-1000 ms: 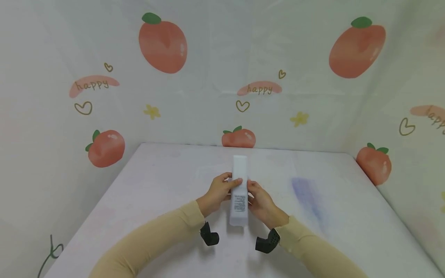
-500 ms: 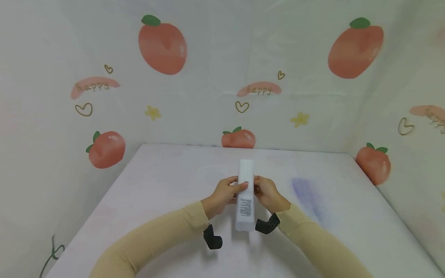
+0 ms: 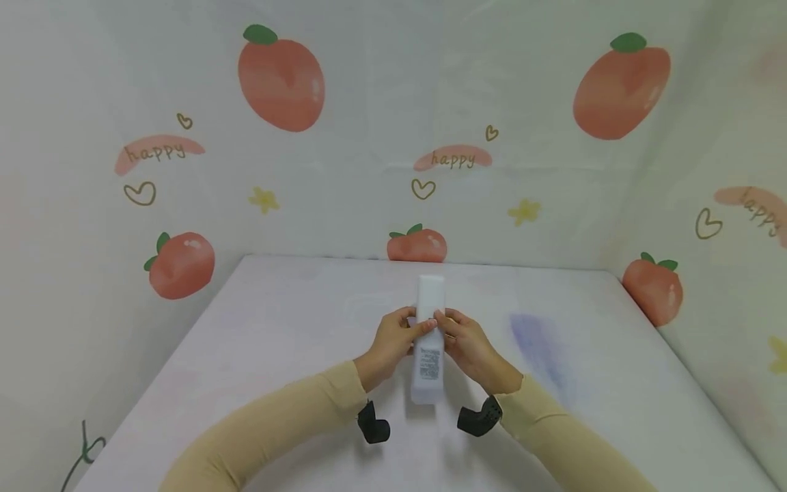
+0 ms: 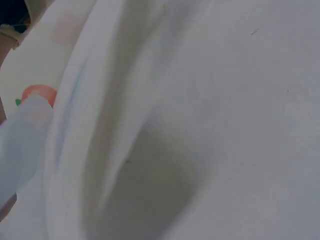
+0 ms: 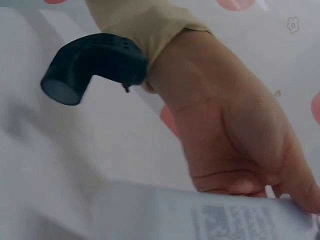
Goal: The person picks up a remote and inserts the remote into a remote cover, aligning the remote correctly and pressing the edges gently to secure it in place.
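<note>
A slim white bottle with grey printed text low on its front is held between both hands, over the table in the head view. My left hand grips its left side, thumb lying across the front face. On the opposite side, my right hand holds the bottle with its thumb tip at the front near the left thumb. The right wrist view shows the left hand close up, and the printed face of the bottle. Only a blurred, pale end of the bottle enters the left wrist view.
The white table carries a faint purple smudge on the right. Behind it hangs a white curtain printed with peaches and "happy". A black wrist camera sits below the left cuff, another black camera below the right.
The bottle shifted right and slightly toward me, then back left and away. My right hand followed, and its thumb now shows on the front of the bottle.
</note>
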{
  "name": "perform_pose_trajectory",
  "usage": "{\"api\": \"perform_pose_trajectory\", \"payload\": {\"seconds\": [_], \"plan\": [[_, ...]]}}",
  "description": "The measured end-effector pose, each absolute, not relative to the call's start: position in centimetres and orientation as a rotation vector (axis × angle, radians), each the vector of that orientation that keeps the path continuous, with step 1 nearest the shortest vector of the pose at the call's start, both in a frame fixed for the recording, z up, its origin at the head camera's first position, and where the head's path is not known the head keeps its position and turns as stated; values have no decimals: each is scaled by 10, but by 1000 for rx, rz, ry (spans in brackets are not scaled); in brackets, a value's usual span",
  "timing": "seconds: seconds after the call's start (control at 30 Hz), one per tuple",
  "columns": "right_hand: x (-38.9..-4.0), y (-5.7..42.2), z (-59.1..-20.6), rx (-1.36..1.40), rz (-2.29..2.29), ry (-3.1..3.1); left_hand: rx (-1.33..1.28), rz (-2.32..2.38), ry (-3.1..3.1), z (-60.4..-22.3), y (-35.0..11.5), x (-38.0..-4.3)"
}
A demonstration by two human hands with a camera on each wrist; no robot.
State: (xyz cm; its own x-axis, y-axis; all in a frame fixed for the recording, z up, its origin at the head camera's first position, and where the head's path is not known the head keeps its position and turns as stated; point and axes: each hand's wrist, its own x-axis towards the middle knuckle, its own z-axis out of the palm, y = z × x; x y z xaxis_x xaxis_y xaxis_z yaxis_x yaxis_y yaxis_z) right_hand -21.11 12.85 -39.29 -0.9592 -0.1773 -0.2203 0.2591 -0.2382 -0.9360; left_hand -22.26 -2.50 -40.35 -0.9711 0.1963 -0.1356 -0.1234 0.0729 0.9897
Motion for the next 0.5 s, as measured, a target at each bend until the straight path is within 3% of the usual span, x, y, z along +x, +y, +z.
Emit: {"api": "perform_pose_trajectory", "payload": {"seconds": [0.5], "plan": [[-216,139,-393,57,-2256,1742,-6,2154,1937,-412,-27,-215]]}}
